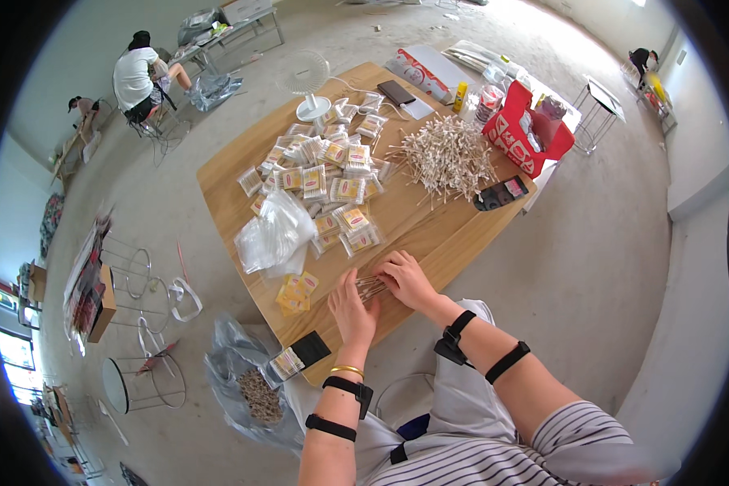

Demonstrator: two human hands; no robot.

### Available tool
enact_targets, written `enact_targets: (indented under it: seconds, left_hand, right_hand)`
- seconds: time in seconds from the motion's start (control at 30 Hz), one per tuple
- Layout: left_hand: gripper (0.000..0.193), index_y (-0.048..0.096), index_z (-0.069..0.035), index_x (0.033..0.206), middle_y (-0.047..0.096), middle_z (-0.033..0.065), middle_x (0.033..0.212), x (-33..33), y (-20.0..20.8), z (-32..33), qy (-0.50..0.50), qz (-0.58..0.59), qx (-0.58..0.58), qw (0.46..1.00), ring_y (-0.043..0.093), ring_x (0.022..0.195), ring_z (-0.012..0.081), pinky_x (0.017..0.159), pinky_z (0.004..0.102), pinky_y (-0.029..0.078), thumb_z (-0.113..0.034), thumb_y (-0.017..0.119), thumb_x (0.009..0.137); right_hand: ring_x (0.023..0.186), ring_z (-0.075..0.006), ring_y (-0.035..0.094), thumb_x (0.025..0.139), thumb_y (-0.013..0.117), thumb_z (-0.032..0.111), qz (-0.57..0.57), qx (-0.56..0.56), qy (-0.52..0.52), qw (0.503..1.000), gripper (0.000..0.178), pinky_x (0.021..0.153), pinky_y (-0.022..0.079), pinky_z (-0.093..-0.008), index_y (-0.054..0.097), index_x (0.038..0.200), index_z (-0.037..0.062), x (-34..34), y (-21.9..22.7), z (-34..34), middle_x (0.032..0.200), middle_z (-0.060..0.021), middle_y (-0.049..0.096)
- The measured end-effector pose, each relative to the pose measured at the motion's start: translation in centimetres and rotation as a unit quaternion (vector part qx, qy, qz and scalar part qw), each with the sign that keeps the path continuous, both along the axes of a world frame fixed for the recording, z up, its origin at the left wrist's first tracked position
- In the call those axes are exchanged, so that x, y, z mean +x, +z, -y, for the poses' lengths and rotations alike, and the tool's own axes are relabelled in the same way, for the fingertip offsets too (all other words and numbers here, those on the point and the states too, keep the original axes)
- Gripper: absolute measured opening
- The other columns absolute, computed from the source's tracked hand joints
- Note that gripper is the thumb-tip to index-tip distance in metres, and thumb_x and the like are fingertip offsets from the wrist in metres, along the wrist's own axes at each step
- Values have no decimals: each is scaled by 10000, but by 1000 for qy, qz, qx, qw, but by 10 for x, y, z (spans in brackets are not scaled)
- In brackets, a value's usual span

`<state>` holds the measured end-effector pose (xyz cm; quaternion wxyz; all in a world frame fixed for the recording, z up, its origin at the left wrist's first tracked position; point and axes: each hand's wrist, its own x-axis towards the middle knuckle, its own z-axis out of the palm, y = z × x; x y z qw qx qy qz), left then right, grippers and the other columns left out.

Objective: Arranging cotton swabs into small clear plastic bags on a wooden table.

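Head view: left hand [353, 312] and right hand [407, 282] clamp cotton swabs [370, 287], their long axis running left-right.

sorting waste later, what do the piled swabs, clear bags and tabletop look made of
Piled swabs: matte white tips, probably cotton; sticks too thin to tell. Clear bags: likely thin plastic film, glossy, see-through, creased. Tabletop: wood or laminate, satin, visible grain.
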<state>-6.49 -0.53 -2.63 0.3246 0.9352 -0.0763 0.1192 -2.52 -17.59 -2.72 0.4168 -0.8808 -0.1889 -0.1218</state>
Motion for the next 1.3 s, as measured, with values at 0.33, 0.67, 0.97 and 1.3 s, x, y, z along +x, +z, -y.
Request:
enact_targets:
  seconds: [0.33,0.67,0.97,1.3]
  left_hand:
    - [750,270,35,1556,260,188,1637,-7,-13,3,-101,-52,217,970,209,1537,341,1254,537,142,-395,527,998]
    - [855,229,95,1547,217,257,1635,-24,-7,19,-113,-36,239,964,176,1538,387,1256,536,127,-432,574,970]
    - [945,186,101,1558,196,264,1643,-24,-1,23,-120,-36,270,955,155,1544,389,1251,550,104,-500,588,948]
    - [988,237,72,1561,231,219,1648,-25,7,26,-87,-64,302,947,168,1551,333,1245,583,86,-609,561,924]
  right_hand:
    - [997,-291,552,841,697,97,5,-62,32,998,98,899,463,-406,665,933,87,-15,10,12,984,-76,592]
    - [1080,-309,568,887,634,27,19,-3,-103,994,138,936,463,-414,652,1016,73,-20,0,22,1078,-88,619]
    - [1089,-311,573,889,616,20,16,-7,-127,992,156,946,464,-413,648,1033,68,-22,-3,23,1099,-93,625]
    - [1094,-330,574,902,601,18,6,49,-127,991,171,940,471,-426,641,1061,65,-24,-2,20,1111,-112,623]
